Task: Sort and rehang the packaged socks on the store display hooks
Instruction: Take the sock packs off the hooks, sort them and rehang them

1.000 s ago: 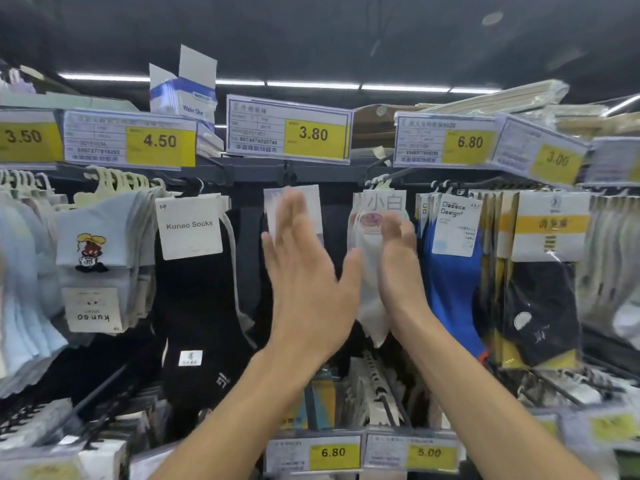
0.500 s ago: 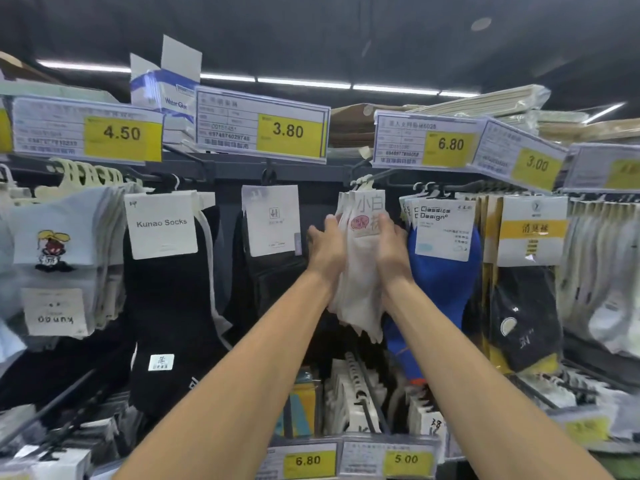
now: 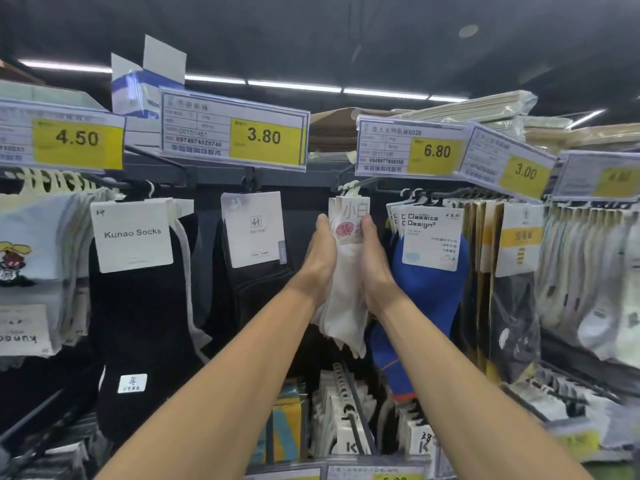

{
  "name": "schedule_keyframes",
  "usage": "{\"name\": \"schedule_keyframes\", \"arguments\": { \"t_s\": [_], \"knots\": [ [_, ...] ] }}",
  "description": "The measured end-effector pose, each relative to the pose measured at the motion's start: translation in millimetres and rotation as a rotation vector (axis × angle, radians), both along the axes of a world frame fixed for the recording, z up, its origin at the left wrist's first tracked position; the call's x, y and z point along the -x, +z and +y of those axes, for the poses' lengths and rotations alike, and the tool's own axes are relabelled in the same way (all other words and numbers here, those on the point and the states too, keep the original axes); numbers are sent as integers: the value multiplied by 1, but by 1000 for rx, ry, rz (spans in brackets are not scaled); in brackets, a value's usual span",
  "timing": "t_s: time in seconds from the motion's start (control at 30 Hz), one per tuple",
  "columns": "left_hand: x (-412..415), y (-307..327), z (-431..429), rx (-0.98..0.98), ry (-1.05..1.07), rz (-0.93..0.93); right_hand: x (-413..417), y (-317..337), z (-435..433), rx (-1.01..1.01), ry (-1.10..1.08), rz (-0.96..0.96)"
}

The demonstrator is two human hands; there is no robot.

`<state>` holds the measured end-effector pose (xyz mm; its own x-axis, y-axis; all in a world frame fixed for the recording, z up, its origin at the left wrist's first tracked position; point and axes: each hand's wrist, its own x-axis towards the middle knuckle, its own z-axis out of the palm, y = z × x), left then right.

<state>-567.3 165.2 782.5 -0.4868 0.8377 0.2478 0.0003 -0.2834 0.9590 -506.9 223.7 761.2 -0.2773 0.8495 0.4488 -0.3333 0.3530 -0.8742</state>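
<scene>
Up high, two hands grip one bunch of thin white packaged socks (image 3: 346,306): left hand (image 3: 320,261) curled round its left edge, right hand (image 3: 375,271) round its right, forearms raised. It hangs by white plastic hangers (image 3: 350,189) under the dark display rail (image 3: 304,181), beside blue socks (image 3: 429,299). Five yellow price labels (image 3: 265,136) line the rail.

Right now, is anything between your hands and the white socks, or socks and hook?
Nothing visible. The left hand and right hand hold the white socks from both sides; their hangers sit on the hook.
</scene>
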Motion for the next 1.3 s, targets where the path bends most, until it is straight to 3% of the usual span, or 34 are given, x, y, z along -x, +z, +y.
{"name": "schedule_keyframes", "arguments": {
  "t_s": [0.3, 0.43, 0.67, 0.83, 1.0, 1.07, 1.17, 1.23, 1.3],
  "knots": [
    [-17, 2, -18, -21, 58, 66, -2, 5, -11, -47, -30, 7],
    [-20, 2, -26, -55, 114, 117, -2, 0, -24, 23, 0, 90],
    [-30, -3, -41, -91, 250, 159, -19, 3, -47, 39, -63, 34],
    [-39, -11, -57, -115, 234, 144, -40, -4, -80, -3, -45, 54],
    [-37, -12, -75, -152, 162, 152, -76, -18, -118, -118, 67, -55],
    [-39, -17, -85, -205, 195, 234, -97, -27, -133, -226, 85, -56],
    [-52, -29, -103, -373, 331, 555, -124, -32, -144, -350, -109, 65],
    [-66, -33, -106, -479, 301, 707, -134, -31, -135, -342, -244, 143],
    [-82, -36, -100, -510, 194, 764, -136, -28, -115, -294, -317, 103]
  ]
}}
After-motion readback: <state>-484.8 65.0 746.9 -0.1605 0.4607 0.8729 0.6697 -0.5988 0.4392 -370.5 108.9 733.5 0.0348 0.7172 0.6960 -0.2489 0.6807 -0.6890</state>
